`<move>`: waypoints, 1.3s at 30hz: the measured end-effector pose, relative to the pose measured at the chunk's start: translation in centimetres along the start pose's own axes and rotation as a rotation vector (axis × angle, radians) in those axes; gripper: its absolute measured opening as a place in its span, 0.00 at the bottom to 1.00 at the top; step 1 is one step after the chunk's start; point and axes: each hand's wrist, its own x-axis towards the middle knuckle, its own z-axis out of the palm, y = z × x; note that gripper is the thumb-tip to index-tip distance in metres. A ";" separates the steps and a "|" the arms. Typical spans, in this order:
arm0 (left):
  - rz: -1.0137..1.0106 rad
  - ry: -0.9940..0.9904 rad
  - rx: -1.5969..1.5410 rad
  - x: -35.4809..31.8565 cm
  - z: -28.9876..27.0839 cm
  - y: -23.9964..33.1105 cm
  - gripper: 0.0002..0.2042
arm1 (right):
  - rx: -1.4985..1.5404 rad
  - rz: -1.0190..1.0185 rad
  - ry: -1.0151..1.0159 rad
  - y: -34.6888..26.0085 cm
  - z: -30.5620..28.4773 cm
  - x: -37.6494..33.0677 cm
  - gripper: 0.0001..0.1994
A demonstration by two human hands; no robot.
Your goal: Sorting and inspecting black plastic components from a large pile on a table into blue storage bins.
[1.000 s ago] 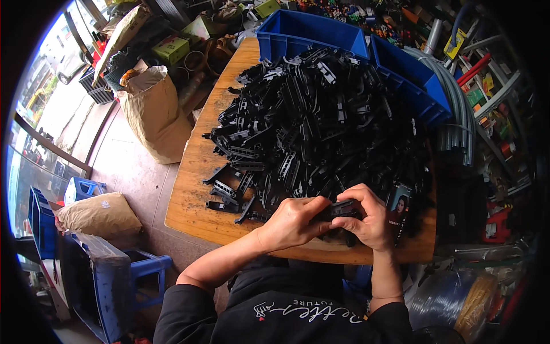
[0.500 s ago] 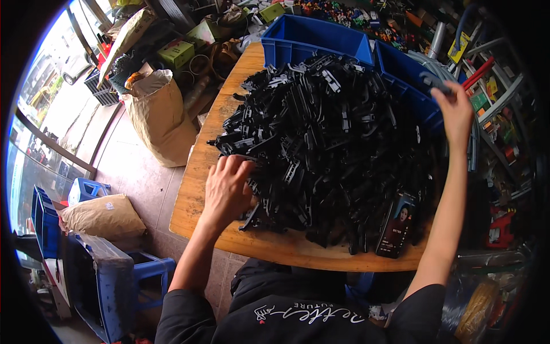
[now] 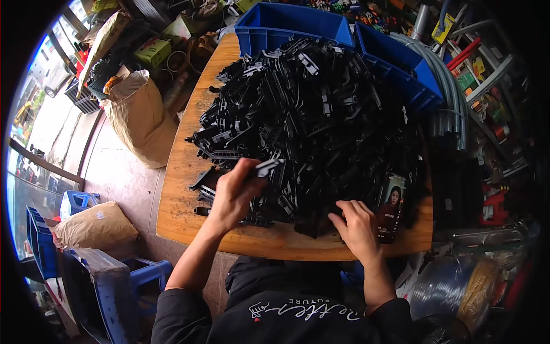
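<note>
A big heap of black plastic parts, slim and clip-like, covers most of the wooden table. Over the heap's near left side, my left hand is closed, with one black plastic part pinched between thumb and fingers; light glints off its upper face. My right hand is low at the heap's near edge, thumb and fingers apart, just left of a phone with a lit screen. I see nothing held in it. Its fingertips are by the dark parts; whether they touch any is unclear.
Two blue plastic bins stand along the table's far side. Left of the table are a large paper sack, a lying sack and a blue stool. Grey tubing and clutter crowd the right.
My right hand has come from the right blue bin, where it held a dark part, down beside the phone. My left hand has lifted a part from the heap. The view has shifted slightly.
</note>
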 end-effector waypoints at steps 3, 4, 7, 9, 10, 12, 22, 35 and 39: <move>0.033 -0.107 -0.035 0.0 2.8 -0.2 0.09 | 0.076 -0.057 0.039 -0.2 -0.5 0.7 0.10; -0.078 -0.132 -0.133 -0.1 3.4 0.4 0.10 | 0.151 0.027 0.046 0.2 -0.2 0.7 0.09; -0.099 -0.176 -0.123 -0.4 4.6 1.4 0.12 | 0.436 0.193 0.067 -1.1 -2.1 1.4 0.11; -0.064 -0.227 -0.144 -0.6 5.4 1.7 0.12 | 0.617 0.168 0.109 -1.9 -2.3 1.7 0.10; -0.026 -0.243 -0.157 -0.6 6.1 1.2 0.13 | 0.812 0.159 0.120 -2.4 -2.3 1.8 0.09; -0.014 -0.322 -0.134 -0.7 6.6 1.7 0.16 | 0.975 0.151 0.155 -2.8 -1.8 2.0 0.10; 0.396 -0.153 0.342 -1.5 6.7 1.9 0.18 | 0.890 0.198 0.154 -2.5 -0.4 1.5 0.15; 0.471 -0.135 0.102 -2.0 7.3 1.4 0.12 | 1.190 0.202 0.036 -1.8 -0.3 1.5 0.19; 0.577 -0.125 0.104 -1.9 7.1 1.4 0.12 | 1.291 0.273 -0.165 -1.6 -1.5 2.1 0.20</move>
